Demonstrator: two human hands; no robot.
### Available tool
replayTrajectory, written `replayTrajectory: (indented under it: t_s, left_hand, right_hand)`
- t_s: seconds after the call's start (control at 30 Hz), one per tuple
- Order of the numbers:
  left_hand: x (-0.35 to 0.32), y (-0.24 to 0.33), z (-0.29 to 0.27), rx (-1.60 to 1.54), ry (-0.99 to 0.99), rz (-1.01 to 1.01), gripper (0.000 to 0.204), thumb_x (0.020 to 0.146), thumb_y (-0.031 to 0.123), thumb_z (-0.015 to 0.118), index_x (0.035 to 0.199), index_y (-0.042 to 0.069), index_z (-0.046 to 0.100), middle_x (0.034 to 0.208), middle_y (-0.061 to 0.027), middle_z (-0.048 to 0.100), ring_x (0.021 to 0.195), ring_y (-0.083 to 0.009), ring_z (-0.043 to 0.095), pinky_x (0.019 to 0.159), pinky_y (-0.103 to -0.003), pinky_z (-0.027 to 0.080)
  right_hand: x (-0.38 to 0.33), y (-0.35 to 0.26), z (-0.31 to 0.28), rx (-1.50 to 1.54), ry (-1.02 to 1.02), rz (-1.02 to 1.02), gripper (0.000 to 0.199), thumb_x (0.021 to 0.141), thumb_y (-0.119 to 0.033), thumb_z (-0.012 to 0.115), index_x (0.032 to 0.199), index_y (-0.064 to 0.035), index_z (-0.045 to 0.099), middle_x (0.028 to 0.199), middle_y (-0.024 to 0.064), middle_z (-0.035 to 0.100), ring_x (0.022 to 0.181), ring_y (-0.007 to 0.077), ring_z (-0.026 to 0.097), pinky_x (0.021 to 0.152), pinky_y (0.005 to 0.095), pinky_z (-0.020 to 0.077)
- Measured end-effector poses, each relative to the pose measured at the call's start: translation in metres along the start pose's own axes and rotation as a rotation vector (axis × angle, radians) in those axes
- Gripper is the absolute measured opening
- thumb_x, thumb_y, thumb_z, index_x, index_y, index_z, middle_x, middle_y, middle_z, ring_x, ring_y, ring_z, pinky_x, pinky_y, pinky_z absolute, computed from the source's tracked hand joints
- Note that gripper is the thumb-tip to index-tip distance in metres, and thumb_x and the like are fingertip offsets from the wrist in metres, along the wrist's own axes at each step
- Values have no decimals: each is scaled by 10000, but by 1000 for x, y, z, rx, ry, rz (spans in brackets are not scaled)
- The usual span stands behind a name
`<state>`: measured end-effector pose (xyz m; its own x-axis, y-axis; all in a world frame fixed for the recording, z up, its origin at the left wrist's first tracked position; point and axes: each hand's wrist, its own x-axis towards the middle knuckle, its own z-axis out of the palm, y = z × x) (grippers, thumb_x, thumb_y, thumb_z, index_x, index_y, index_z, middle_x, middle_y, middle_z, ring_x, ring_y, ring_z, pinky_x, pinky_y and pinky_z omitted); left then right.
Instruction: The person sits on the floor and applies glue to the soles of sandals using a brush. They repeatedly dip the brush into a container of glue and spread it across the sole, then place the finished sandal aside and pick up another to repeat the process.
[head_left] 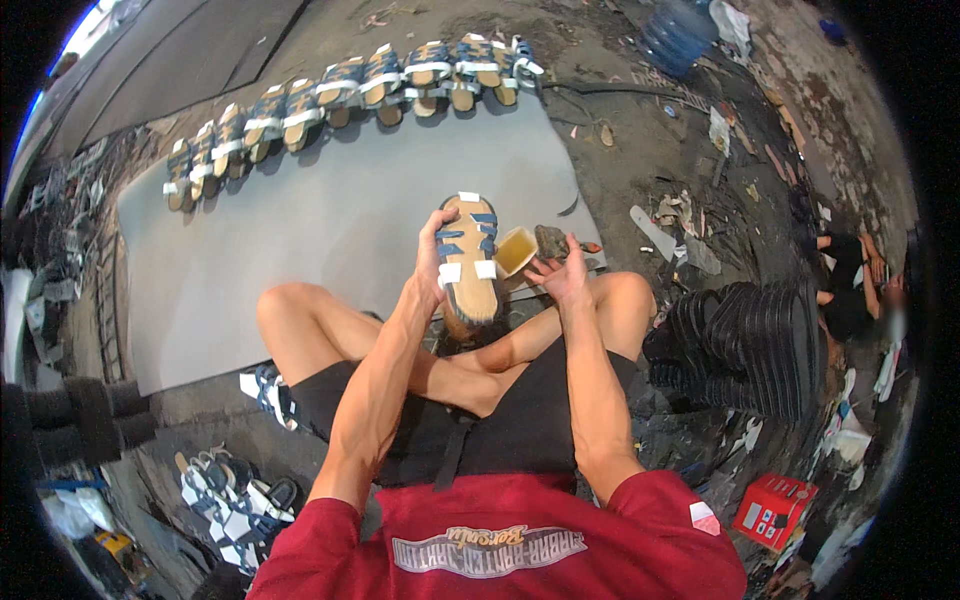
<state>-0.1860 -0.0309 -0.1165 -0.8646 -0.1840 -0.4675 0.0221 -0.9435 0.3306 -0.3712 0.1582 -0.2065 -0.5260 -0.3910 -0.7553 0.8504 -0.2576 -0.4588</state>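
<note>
My left hand [431, 262] grips the left edge of a sandal [471, 245] with a tan footbed, blue straps and white strap ends, held up above my crossed legs. My right hand [563, 277] has its fingers spread and holds nothing. Just left of those fingers is a shallow square container [516, 251] of yellowish liquid. A dark lump [552, 241], its kind unclear, lies beside the container, near my right fingertips.
Several similar sandals [381, 75] line the far edge of the grey sheet [270, 215]. More sandals [232, 505] lie in a pile at lower left. Stacks of black soles [740, 345] stand right of my knee, near a red box [775, 512]. Another person [850, 285] is at far right.
</note>
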Motion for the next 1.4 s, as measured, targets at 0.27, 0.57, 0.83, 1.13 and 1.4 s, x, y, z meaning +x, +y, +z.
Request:
replayTrajectory:
  t_s: [0.27,0.57,0.83,1.13,1.4]
  left_hand:
    - [21,-37,-12,-10,20,-90,456,932,422,621,1188,47,659,977,-132,741,811,-275,725,745,-430,634]
    - [-65,-43,3,-63,173,140,654,932,611,583,1218,27,650,1001,-137,739,830,-264,729,756,-412,633]
    - [-164,-51,-16,-233,284,215,775,972,692,481,1283,-3,624,1148,-169,728,981,-316,717,907,-453,600]
    - [-195,-63,-21,-237,258,345,811,996,676,465,1393,-27,535,1371,-176,626,1239,-317,608,1078,-445,484]
    - [-189,-63,-28,-206,238,422,713,1027,661,415,1283,28,619,1099,-143,735,902,-275,726,819,-417,614]
  right_hand:
    - [10,-12,6,-65,-128,11,640,972,-586,635,1415,-143,505,1368,163,523,1152,355,567,1082,707,372]
    - [-34,-17,25,-916,76,-722,459,952,-475,721,919,-17,730,731,92,689,647,201,659,596,378,489]
    - [-66,31,50,-1612,27,-1207,370,972,-342,696,904,21,723,803,208,702,761,426,663,702,524,515]
    - [-91,23,58,-1409,150,-1326,447,962,-372,716,730,10,689,727,207,678,723,380,646,697,486,483]
    - [-71,18,10,-1373,168,-847,624,979,-513,629,755,70,645,688,259,648,652,421,639,651,506,487]
